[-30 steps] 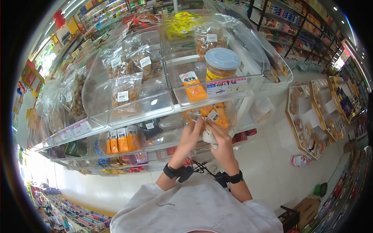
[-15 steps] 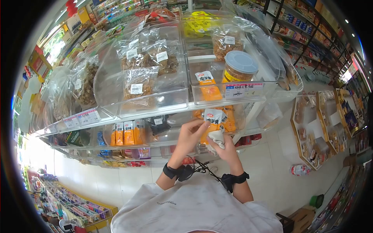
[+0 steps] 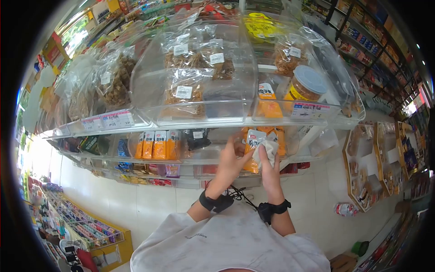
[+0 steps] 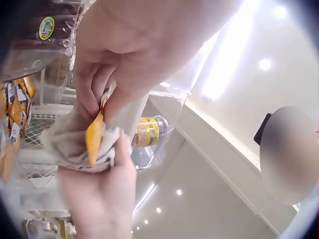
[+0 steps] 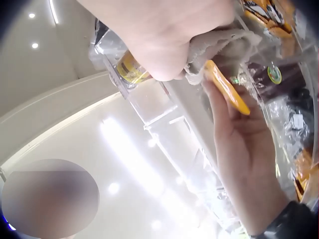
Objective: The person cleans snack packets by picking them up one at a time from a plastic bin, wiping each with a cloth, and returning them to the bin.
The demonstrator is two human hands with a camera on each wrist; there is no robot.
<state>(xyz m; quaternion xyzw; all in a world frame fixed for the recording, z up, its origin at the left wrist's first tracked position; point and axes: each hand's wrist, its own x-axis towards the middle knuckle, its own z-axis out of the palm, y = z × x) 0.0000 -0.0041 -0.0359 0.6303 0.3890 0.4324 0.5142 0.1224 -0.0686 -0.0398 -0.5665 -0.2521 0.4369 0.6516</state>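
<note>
My left hand (image 3: 232,158) pinches the edge of a small orange snack packet (image 3: 252,146) with a white top and dark lettering. Bunched in my right hand (image 3: 271,176) is a pale grey-white cloth (image 3: 269,151), which lies over the right part of the packet's front. From the left wrist, the packet (image 4: 93,139) appears edge-on between left thumb and fingers, with the cloth (image 4: 70,139) around its lower part. In the right wrist view the right hand (image 5: 174,40) presses the cloth (image 5: 219,47) by the packet's end. Both hands are in front of the lower shelf bin.
More orange packets (image 3: 280,136) fill the bin behind my hands, and a row of them (image 3: 159,146) stands further left. On the upper clear tier sit bagged dried snacks (image 3: 183,93), a lidded tub (image 3: 308,85) and another orange packet (image 3: 268,102). Price tags (image 3: 310,110) line the shelf edge.
The packet came up from among those in the bin into view between my hands. The cloth has moved up onto its front. The head view has shifted, so the shelf appears further right.
</note>
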